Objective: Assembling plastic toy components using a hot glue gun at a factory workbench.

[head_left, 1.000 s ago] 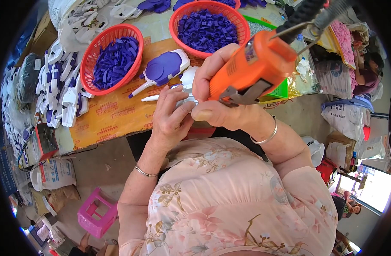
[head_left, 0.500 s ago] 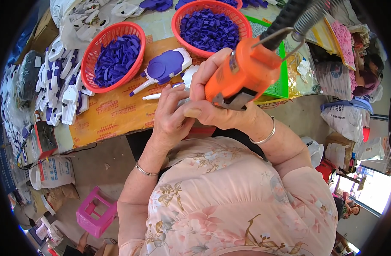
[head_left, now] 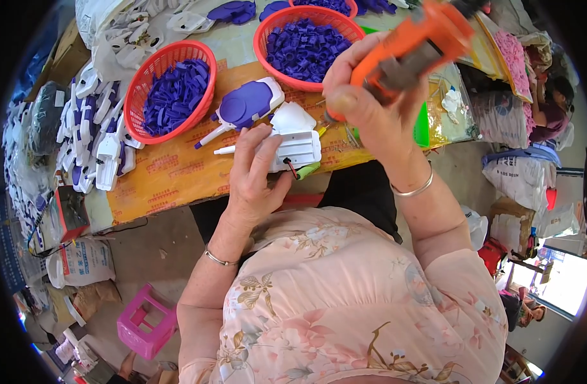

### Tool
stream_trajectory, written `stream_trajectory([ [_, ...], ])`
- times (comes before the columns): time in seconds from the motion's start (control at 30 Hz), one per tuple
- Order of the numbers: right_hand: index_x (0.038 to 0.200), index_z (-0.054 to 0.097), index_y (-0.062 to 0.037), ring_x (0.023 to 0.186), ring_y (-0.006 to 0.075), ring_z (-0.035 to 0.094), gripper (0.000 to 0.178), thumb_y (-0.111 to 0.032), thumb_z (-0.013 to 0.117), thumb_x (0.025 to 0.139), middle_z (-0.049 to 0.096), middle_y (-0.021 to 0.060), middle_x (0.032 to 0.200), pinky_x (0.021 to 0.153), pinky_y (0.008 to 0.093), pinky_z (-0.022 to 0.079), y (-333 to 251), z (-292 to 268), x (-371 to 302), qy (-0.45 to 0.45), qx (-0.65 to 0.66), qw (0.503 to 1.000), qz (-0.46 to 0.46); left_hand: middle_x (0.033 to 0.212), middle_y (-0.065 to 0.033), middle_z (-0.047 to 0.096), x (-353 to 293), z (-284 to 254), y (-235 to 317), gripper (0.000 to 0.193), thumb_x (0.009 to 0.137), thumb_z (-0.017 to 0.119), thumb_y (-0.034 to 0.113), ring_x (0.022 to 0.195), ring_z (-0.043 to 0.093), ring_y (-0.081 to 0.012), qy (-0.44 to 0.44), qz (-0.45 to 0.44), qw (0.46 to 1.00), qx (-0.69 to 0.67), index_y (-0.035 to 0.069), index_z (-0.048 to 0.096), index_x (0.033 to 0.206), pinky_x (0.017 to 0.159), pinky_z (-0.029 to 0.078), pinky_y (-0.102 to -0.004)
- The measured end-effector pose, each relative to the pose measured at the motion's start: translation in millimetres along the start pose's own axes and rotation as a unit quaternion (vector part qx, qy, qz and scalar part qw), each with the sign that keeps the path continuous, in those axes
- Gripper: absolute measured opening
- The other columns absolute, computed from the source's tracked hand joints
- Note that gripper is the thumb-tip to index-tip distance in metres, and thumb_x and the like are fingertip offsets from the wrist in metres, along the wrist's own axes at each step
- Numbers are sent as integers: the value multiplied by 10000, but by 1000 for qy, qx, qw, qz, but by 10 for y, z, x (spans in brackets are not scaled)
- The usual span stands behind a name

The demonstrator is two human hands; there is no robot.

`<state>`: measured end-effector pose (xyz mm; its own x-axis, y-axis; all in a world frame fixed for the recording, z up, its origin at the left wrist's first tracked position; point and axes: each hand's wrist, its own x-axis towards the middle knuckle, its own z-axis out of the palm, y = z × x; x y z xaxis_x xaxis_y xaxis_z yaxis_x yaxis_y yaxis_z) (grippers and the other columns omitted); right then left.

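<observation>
My right hand (head_left: 378, 105) grips an orange electric screwdriver (head_left: 412, 54), raised over the table's near right side with its tip toward the lower left. My left hand (head_left: 253, 169) holds a white plastic housing (head_left: 301, 148) by its left side at the table edge. The housing has an open slotted compartment, with a thin wire and a green piece (head_left: 308, 169) at its lower edge. A white rod sticks out on its left. Just beyond lies a purple-and-white plastic unit (head_left: 247, 102) with a round disc and a narrow stem.
Two red baskets (head_left: 133, 105) (head_left: 293, 81) hold purple plastic parts. A green tray (head_left: 423, 131) sits partly behind my right arm. White-and-purple housings (head_left: 107, 153) are piled at left. A pink stool (head_left: 146, 320) stands on the floor. Another person (head_left: 556, 105) is at far right.
My right hand has lifted the screwdriver up and right, away from my left hand. The white housing, hidden behind the hand before, now shows.
</observation>
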<state>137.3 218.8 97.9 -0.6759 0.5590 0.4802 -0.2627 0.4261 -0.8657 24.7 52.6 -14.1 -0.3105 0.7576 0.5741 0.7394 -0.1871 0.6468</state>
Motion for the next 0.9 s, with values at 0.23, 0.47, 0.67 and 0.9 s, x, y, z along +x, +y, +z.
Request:
stream_trajectory([
  [0.23, 1243, 451, 19, 1052, 333, 525, 711, -178, 814, 664, 535, 190, 1167, 909, 412, 435, 90, 3, -244, 68, -357, 925, -109, 1234, -228, 522, -138, -276, 136, 596, 630, 724, -31, 1132, 514, -371, 83, -46, 994, 57, -22, 529, 1193, 969, 423, -439],
  [0.47, 1244, 491, 2, 1109, 350, 497, 713, -203, 784, 628, 535, 181, 1174, 946, 445, 391, 203, 395, -490, -243, -350, 904, -50, 1063, -181, 611, -254, -390, 193, 379, 690, 658, -74, 965, 604, -310, 134, -86, 985, 62, -21, 589, 1059, 837, 493, -367],
  [0.67, 1235, 513, -4, 1037, 330, 524, 657, -179, 744, 645, 545, 169, 1125, 859, 442, 428, 436, 505, -372, -328, -406, 852, -37, 1016, -156, 628, -293, -423, 205, 312, 700, 649, -82, 908, 622, -293, 138, -94, 984, 57, -13, 611, 1001, 795, 505, -349],
  [0.9, 1232, 539, -6, 1044, 275, 555, 656, -155, 771, 637, 563, 147, 1094, 926, 372, 436, 417, 250, -306, -262, -158, 952, 17, 1055, -115, 607, -320, -401, 242, 277, 771, 652, -62, 934, 632, -193, 125, -239, 950, -157, -15, 587, 1036, 805, 513, -284],
])
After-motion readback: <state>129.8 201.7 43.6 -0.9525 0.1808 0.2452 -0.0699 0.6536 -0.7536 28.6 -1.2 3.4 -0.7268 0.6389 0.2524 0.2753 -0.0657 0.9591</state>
